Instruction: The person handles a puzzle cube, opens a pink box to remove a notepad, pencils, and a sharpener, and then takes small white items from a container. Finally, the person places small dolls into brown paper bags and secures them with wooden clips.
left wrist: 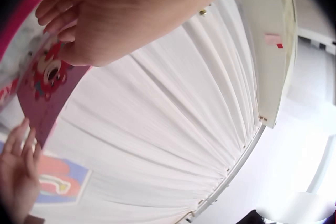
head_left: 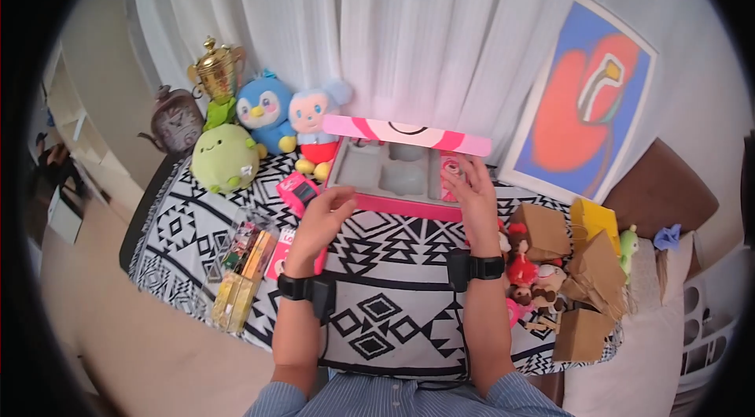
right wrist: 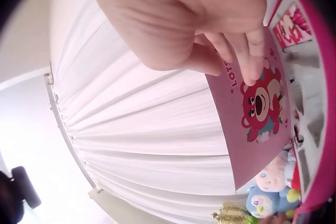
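A pink gift box [head_left: 409,206] stands on the patterned cloth with its lid [head_left: 393,132] raised at the back. Inside lies a grey moulded tray [head_left: 358,173] with hollow compartments, and a pink card-like piece [head_left: 449,168] sits at its right end. My right hand [head_left: 477,201] reaches over that end, fingers extended beside the pink piece. Loosely bent, my left hand [head_left: 321,224] hovers by the box's front left corner with nothing in it. The lid's inner face shows a red cartoon bear [right wrist: 260,106] in the right wrist view.
Left of the box sit plush toys, a green one [head_left: 224,157] and a blue one [head_left: 267,114], with a gold trophy [head_left: 216,71] behind. Small packages [head_left: 244,260] lie front left. Dolls [head_left: 523,267] and brown paper bags [head_left: 594,271] crowd the right; a framed picture [head_left: 582,102] leans behind.
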`<state>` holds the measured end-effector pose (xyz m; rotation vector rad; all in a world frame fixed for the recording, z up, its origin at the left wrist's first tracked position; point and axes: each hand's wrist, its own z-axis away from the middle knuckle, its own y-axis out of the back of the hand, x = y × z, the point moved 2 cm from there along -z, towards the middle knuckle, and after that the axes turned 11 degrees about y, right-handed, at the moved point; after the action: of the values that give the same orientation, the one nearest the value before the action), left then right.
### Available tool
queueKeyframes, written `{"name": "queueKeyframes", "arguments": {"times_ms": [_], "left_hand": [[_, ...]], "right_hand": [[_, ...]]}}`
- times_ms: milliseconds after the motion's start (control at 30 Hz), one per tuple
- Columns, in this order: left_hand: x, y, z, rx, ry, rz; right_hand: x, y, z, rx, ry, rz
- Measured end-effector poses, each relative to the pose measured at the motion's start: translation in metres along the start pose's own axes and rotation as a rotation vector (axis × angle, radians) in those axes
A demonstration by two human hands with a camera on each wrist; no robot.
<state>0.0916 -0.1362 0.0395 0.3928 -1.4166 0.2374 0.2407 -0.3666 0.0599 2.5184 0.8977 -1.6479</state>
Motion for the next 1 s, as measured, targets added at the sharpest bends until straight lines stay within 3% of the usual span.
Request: {"name": "queueKeyframes", "arguments": {"times_ms": [67, 167, 200, 333, 400, 567, 633, 700, 767, 800, 833, 900, 933, 1000], "left_hand": [[-0.012, 0.031, 0.024, 0.159, 0.063, -0.314], [-0.033, 0.04, 0.06, 0.367, 0.077, -0.684], [-0.038, 0.033, 0.074, 0.443, -0.019, -0.845], [-0.07, -0.003, 0.099, 0.437, 0.044, -0.996], [-0.075, -0.015, 0.105, 0.534, 0.069, -1.094], [-0.082, -0.02, 0.102, 0.583, 0.08, -1.013], [-0.092, -0.025, 0.099, 0.542, 0.109, -0.869], [-0.083, -0.03, 0.097, 0.524, 0.052, -0.951], [-0.079, -0.029, 0.088, 0.439, 0.11, -0.74], [-0.072, -0.034, 0.087, 0.402, 0.048, -0.748], [-0.06, -0.043, 0.085, 0.388, 0.124, -0.742], [-0.043, -0.061, 0.076, 0.333, 0.091, -0.682], [-0.048, -0.067, 0.064, 0.286, -0.041, -0.639], [-0.039, -0.088, 0.041, 0.201, -0.153, -0.615]], "right_hand": [[0.008, 0.001, 0.003, 0.007, -0.02, -0.06], [0.008, -0.011, 0.003, 0.027, -0.003, -0.166], [0.01, -0.012, 0.003, 0.03, 0.031, -0.211], [0.011, -0.014, 0.0, 0.029, 0.096, -0.289], [0.003, -0.012, -0.006, -0.016, 0.093, -0.267], [0.002, -0.008, -0.006, -0.017, 0.082, -0.366], [0.005, -0.006, -0.007, -0.036, 0.099, -0.355], [0.009, -0.008, -0.006, -0.036, 0.122, -0.356], [0.01, -0.012, -0.007, -0.043, 0.12, -0.333], [0.012, -0.013, -0.007, -0.046, 0.138, -0.35], [0.013, -0.014, -0.006, -0.048, 0.156, -0.366], [0.013, -0.016, -0.004, -0.053, 0.18, -0.34], [0.017, -0.018, -0.004, -0.052, 0.18, -0.364], [0.017, -0.026, -0.002, -0.059, 0.161, -0.354]]}}
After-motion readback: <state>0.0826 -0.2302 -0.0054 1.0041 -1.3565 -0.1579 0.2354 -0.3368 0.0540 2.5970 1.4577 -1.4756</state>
